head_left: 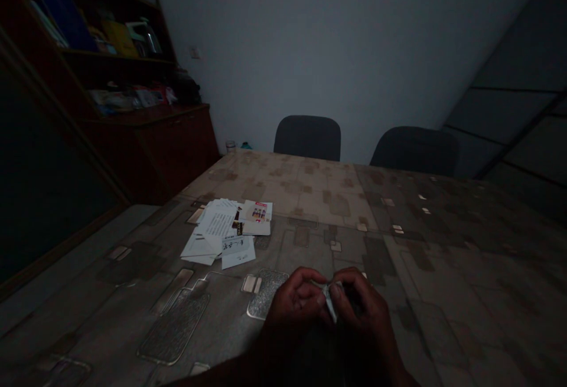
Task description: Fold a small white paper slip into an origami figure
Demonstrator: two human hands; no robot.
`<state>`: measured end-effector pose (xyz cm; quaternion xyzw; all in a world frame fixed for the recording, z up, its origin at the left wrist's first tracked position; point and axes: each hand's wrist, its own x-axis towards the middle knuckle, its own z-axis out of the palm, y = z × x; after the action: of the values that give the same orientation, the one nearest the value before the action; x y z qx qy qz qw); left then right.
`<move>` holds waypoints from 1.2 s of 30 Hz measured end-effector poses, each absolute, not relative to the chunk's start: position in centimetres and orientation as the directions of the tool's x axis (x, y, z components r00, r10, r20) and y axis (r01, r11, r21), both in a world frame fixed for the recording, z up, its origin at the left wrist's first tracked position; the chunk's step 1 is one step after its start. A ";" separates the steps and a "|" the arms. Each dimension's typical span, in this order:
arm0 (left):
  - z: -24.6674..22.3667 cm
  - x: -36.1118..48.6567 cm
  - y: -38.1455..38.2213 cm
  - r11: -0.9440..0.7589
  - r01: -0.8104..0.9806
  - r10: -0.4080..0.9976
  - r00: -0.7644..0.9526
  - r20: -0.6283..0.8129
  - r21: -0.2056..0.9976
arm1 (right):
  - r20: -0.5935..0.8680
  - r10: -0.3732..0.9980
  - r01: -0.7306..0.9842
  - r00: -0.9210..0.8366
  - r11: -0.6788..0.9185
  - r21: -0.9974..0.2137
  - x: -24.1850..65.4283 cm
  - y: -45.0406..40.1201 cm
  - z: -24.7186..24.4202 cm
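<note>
Near the table's front edge, my left hand (pixel 297 302) and my right hand (pixel 358 299) meet, fingers bent. Between their fingertips they pinch a small, pale, crumpled piece (pixel 330 303) that looks like paper; most of it is covered by the fingers and the light is dim. Farther forward and to the left lies a loose, overlapping pile of printed cards (pixel 218 225), some with writing and one with a small coloured picture. Neither hand touches the pile.
A patterned cloth covers the table (pixel 319 189). Two dark chairs (pixel 308 136) (pixel 415 149) stand at its far side. A glass jar (pixel 230 146) is near the far left corner. Dark red shelves (pixel 177 145) with assorted items stand at the left.
</note>
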<state>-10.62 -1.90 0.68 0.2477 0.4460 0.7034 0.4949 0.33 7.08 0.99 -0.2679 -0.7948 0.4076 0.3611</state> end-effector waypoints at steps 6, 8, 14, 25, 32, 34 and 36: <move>0.2 -10.8 -1.8 -0.077 -0.452 0.892 -0.430 -0.142 0.889 | 0.416 0.652 0.104 -0.634 0.605 -0.789 0.4 7.1 0.8; 0.2 -10.9 -1.8 -0.080 -0.425 0.888 -0.442 -0.129 0.902 | 0.443 0.629 0.082 -0.639 0.628 -0.774 0.4 7.1 0.8; 0.5 -10.9 -1.6 -0.046 -0.372 0.866 -0.477 -0.149 0.927 | 0.446 0.622 0.054 -0.643 0.618 -0.784 0.1 7.0 0.7; 0.2 -11.5 -1.2 -0.032 -0.292 0.816 -0.560 -0.144 0.956 | 0.228 0.764 0.140 -0.603 0.383 -0.913 0.8 6.8 0.4; 0.1 -11.6 -1.0 -0.091 -0.242 0.775 -0.627 -0.085 0.966 | -0.022 0.741 0.187 -0.671 0.141 -0.972 0.6 6.2 0.4; 0.0 -11.5 -1.2 -0.100 -0.225 0.763 -0.643 -0.071 0.969 | -0.043 0.722 0.221 -0.690 0.154 -0.963 0.4 6.1 0.4; -0.1 -11.4 -1.3 -0.106 -0.228 0.762 -0.644 -0.068 0.968 | -0.068 0.713 0.254 -0.698 0.158 -0.954 0.2 6.1 0.4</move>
<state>-11.43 -1.31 -0.08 0.2345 0.5694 0.7056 0.3507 0.22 6.12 0.42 -0.3297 -0.7329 0.5586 0.2053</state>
